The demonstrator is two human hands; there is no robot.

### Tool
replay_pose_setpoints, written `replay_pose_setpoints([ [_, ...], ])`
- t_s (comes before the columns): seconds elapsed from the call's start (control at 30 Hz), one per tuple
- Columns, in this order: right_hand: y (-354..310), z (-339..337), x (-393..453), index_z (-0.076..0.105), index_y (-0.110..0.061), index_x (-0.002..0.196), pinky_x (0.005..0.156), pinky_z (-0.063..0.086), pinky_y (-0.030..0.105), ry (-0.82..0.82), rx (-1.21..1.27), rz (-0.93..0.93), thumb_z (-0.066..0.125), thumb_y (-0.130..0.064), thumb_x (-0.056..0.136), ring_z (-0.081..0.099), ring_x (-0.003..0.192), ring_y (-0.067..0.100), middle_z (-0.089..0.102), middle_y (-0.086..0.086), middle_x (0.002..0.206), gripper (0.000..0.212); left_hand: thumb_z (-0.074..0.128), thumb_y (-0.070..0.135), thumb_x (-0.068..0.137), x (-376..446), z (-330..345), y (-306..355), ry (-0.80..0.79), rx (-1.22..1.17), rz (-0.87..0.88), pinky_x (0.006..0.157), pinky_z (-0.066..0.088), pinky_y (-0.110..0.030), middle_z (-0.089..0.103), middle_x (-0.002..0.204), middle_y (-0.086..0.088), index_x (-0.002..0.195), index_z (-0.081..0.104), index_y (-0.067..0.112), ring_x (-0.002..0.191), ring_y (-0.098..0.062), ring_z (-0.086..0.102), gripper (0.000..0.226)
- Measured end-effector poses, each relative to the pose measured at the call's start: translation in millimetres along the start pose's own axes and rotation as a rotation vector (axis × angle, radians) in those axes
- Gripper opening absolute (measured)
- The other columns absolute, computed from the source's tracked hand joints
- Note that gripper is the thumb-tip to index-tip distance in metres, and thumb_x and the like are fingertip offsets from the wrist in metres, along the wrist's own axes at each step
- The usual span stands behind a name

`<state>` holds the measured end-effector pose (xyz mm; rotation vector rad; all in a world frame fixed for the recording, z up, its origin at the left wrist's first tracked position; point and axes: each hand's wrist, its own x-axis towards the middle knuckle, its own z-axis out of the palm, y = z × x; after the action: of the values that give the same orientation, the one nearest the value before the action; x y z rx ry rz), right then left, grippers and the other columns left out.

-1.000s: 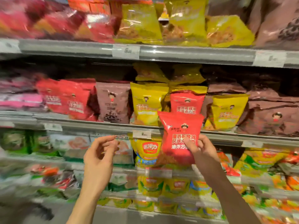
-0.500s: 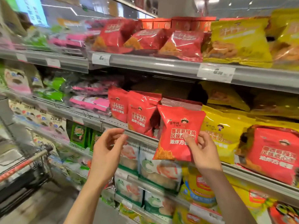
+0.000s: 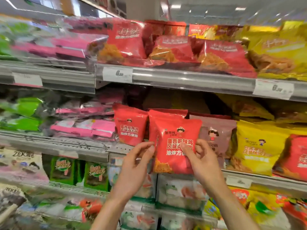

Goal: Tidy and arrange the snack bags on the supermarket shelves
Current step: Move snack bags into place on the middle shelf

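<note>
A red snack bag (image 3: 174, 136) with white Chinese lettering is upright at the front of the middle shelf (image 3: 93, 148). My right hand (image 3: 201, 161) pinches its lower right part, thumb across the print. My left hand (image 3: 135, 165) reaches the bag's lower left edge with bent fingers and a thumb tip touching it. Two matching red bags (image 3: 130, 125) stand just left of and behind it. A brown bag (image 3: 216, 135) stands behind on the right, then yellow bags (image 3: 259, 146).
The top shelf (image 3: 191, 78) carries red and yellow bags with price tags (image 3: 117, 74) on its rail. Pink and green packs (image 3: 83, 128) lie flat at the left. Green and white packs fill the lower shelves (image 3: 181, 191). Another red bag (image 3: 297, 156) sits far right among the yellow ones.
The view has swung left and closer. My right hand has carried the red bag left to the other red bags, and my left hand has come up to touch its edge.
</note>
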<state>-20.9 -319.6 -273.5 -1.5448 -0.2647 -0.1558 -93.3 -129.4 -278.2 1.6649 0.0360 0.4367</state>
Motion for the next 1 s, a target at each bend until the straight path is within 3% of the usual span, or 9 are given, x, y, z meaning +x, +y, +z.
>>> replay_pose_setpoints([
  [0.07,-3,23,-3,0.061,-0.018,0.111,0.077,0.063,0.030,0.002,0.007,0.009,0.073,-0.048,0.077,0.077,0.096,0.013,0.080,-0.005,0.103,0.046,0.059,0.050,0.093,6,-11,-2,-0.072,-0.080,-0.015,0.081,0.058,-0.018,0.072,0.110,0.026,0.121,0.068,0.037,0.101,0.004,0.070,0.032],
  [0.17,-5,51,-7,0.062,-0.023,0.112,0.081,0.063,0.033,-0.015,-0.027,0.016,0.069,-0.045,0.086,0.077,0.098,0.012,0.080,-0.005,0.106,0.034,0.067,0.054,0.084,15,-28,-4,-0.052,-0.109,-0.029,0.088,0.062,-0.032,0.076,0.110,0.016,0.123,0.067,0.030,0.103,-0.005,0.072,0.046],
  [0.27,-7,71,-7,0.065,-0.027,0.118,0.085,0.062,0.030,-0.063,-0.038,0.024,0.067,-0.038,0.097,0.075,0.103,0.010,0.078,-0.007,0.112,0.023,0.078,0.051,0.076,26,-43,-7,-0.030,-0.073,-0.034,0.086,0.063,-0.032,0.076,0.111,0.012,0.126,0.064,0.029,0.101,-0.002,0.072,0.057],
  [0.43,-8,79,0,0.063,-0.030,0.129,0.098,0.053,0.026,-0.143,-0.166,0.004,0.067,-0.042,0.097,0.068,0.114,0.004,0.074,-0.011,0.121,0.035,0.079,0.050,0.082,49,-60,-16,0.008,0.022,0.018,0.091,0.061,-0.039,0.074,0.113,0.015,0.128,0.062,0.029,0.106,-0.004,0.070,0.053],
  [0.6,1,45,4,0.067,-0.028,0.103,0.069,0.049,0.013,0.134,-0.296,-0.033,0.072,-0.034,0.094,0.063,0.074,0.000,0.069,-0.011,0.083,0.012,0.078,0.053,0.082,73,-90,-25,0.104,0.091,0.072,0.087,0.058,-0.029,0.073,0.110,0.026,0.122,0.064,0.032,0.100,0.006,0.069,0.047],
  [0.73,4,29,8,0.053,-0.028,0.112,0.070,0.049,0.024,0.330,-0.467,-0.040,0.073,-0.044,0.091,0.065,0.077,0.006,0.067,-0.003,0.087,0.033,0.078,0.038,0.090,87,-104,-37,0.132,0.149,0.054,0.086,0.059,-0.032,0.073,0.108,0.018,0.124,0.061,0.027,0.095,0.009,0.068,0.040],
  [0.8,5,31,10,0.050,-0.028,0.120,0.072,0.050,0.022,0.303,-0.516,-0.012,0.073,-0.052,0.089,0.066,0.086,0.005,0.066,-0.007,0.095,0.045,0.075,0.032,0.093,87,-102,-43,0.071,0.188,0.033,0.085,0.059,-0.025,0.068,0.111,0.021,0.127,0.056,0.027,0.092,0.015,0.066,0.040],
  [0.9,13,39,14,0.054,-0.032,0.121,0.076,0.053,0.021,0.150,-0.555,0.032,0.069,-0.057,0.091,0.065,0.093,-0.004,0.067,-0.021,0.104,0.042,0.072,0.029,0.095,88,-101,-52,0.025,0.228,0.026,0.074,0.054,-0.008,0.066,0.112,0.019,0.134,0.053,0.020,0.093,0.019,0.063,0.044],
  [1.0,16,41,20,0.055,-0.028,0.131,0.084,0.055,0.025,0.092,-0.528,0.056,0.064,-0.054,0.095,0.066,0.096,-0.006,0.069,-0.020,0.111,0.045,0.071,0.030,0.096,92,-104,-55,0.001,0.246,0.023,0.071,0.053,-0.005,0.068,0.114,0.016,0.139,0.052,0.016,0.094,0.017,0.065,0.049],
])
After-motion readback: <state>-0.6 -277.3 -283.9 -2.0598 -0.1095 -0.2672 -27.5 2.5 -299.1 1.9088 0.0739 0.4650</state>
